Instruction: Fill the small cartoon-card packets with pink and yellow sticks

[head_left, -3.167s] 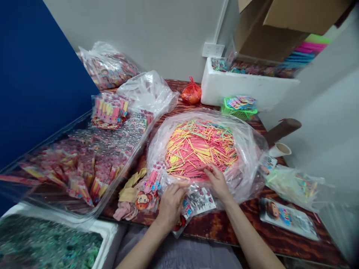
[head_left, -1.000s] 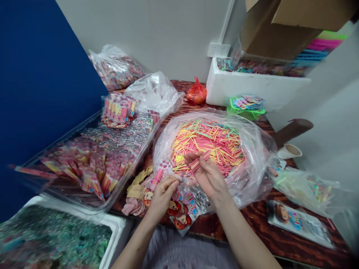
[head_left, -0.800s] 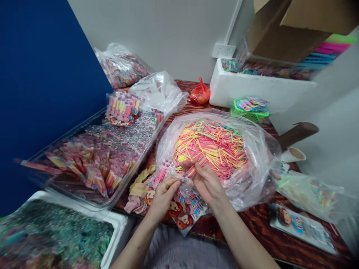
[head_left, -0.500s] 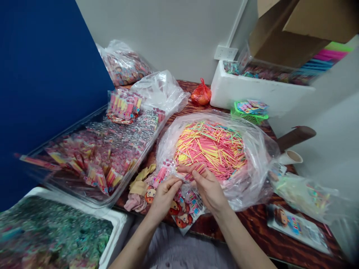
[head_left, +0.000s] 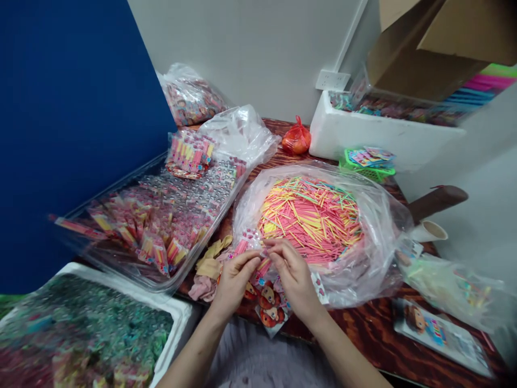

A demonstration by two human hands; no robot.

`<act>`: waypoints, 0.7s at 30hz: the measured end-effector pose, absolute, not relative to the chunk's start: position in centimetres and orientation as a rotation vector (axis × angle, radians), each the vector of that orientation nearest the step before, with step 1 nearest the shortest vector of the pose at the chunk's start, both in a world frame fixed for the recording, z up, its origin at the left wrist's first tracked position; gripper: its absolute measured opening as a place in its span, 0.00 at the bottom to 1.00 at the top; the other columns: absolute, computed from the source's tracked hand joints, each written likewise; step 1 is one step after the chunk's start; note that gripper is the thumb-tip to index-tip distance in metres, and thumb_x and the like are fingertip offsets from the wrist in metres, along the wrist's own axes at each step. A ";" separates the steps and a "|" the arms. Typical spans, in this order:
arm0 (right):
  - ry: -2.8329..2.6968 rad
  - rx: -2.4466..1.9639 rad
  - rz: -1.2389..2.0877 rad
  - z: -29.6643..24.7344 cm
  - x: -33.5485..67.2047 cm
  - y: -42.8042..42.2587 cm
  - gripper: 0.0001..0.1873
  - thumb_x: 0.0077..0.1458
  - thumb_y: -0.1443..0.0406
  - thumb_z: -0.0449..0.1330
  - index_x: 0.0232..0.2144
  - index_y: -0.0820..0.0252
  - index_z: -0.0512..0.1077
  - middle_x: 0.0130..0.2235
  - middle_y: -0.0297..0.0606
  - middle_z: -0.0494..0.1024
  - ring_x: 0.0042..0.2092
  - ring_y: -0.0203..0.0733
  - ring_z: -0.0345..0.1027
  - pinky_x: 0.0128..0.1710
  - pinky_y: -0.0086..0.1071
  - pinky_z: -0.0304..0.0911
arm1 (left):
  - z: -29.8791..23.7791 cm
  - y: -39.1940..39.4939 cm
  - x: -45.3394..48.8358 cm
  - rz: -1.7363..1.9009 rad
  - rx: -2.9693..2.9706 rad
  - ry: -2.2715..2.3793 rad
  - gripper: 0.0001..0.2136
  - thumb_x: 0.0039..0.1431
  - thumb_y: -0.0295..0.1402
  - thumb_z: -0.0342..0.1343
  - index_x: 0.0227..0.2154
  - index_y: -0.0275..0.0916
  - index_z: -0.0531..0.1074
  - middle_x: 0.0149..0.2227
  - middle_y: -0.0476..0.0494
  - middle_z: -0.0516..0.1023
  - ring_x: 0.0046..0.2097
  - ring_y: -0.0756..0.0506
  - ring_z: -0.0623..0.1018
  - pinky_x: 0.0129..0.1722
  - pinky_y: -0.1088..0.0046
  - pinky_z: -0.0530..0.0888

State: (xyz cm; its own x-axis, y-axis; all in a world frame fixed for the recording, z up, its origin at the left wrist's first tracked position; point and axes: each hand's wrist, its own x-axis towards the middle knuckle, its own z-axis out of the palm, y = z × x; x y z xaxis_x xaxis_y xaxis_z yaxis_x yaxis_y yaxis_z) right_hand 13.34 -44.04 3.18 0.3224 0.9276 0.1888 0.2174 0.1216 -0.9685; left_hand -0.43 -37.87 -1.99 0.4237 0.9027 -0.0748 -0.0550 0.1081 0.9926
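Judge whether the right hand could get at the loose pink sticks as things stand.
Probably yes: the open plastic bag leaves the loose pink sticks uncovered, just beyond the right hand.

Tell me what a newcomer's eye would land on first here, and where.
Most striking is the heap of pink and yellow sticks in an open clear plastic bag at the middle of the table; at its near edge, the left hand and right hand hold a small packet. Next comes the big blue panel at upper left. Behind the heap, a bright red bag sits beside a white foam box.
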 end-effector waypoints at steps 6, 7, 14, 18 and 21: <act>-1.263 -1.437 0.627 2.9 11.6 -43.8 0.08 0.62 0.66 0.55 0.42 0.53 0.71 0.48 0.40 0.72 0.53 0.45 0.64 0.54 0.39 0.57 | -1.9 -37.3 -1.7 0.892 1.253 0.923 0.12 0.52 0.40 0.61 0.37 0.39 0.79 0.39 0.44 0.82 0.42 0.43 0.79 0.45 0.68 0.74; -1.324 -1.435 0.633 2.9 11.1 -43.7 0.07 0.62 0.67 0.55 0.40 0.54 0.72 0.48 0.40 0.72 0.53 0.45 0.63 0.54 0.39 0.57 | -1.9 -37.1 -1.8 0.886 1.245 0.908 0.13 0.52 0.40 0.62 0.37 0.39 0.79 0.39 0.44 0.82 0.42 0.44 0.78 0.45 0.68 0.74; -1.253 -1.338 0.778 2.2 13.9 -44.4 0.13 0.63 0.64 0.54 0.49 0.51 0.70 0.49 0.38 0.74 0.51 0.43 0.67 0.49 0.36 0.61 | -2.1 -35.8 -3.2 0.736 1.078 0.901 0.17 0.49 0.45 0.64 0.36 0.36 0.77 0.30 0.46 0.79 0.29 0.48 0.76 0.31 0.73 0.73; -1.359 -1.751 0.518 -1.7 21.0 -44.3 0.08 0.60 0.68 0.55 0.37 0.59 0.74 0.39 0.40 0.76 0.44 0.45 0.68 0.46 0.37 0.61 | -2.4 -34.4 -3.7 0.806 1.041 1.019 0.20 0.52 0.48 0.61 0.37 0.36 0.75 0.28 0.48 0.77 0.27 0.48 0.74 0.30 0.73 0.72; -1.811 -2.018 0.312 -4.4 24.5 -43.8 0.09 0.57 0.72 0.56 0.40 0.62 0.73 0.40 0.44 0.75 0.45 0.48 0.64 0.46 0.40 0.59 | -3.4 -33.3 -2.9 0.907 1.383 1.170 0.17 0.56 0.46 0.56 0.37 0.37 0.76 0.33 0.45 0.78 0.35 0.44 0.76 0.37 0.71 0.72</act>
State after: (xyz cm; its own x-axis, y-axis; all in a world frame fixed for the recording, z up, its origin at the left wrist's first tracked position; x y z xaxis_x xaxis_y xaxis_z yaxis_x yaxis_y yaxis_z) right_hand 24.51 -43.80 -4.44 0.1309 0.9859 0.1038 0.8942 -0.0723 -0.4418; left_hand -2.87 -33.27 -3.45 0.2312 0.9697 -0.0787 0.1649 0.0406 0.9855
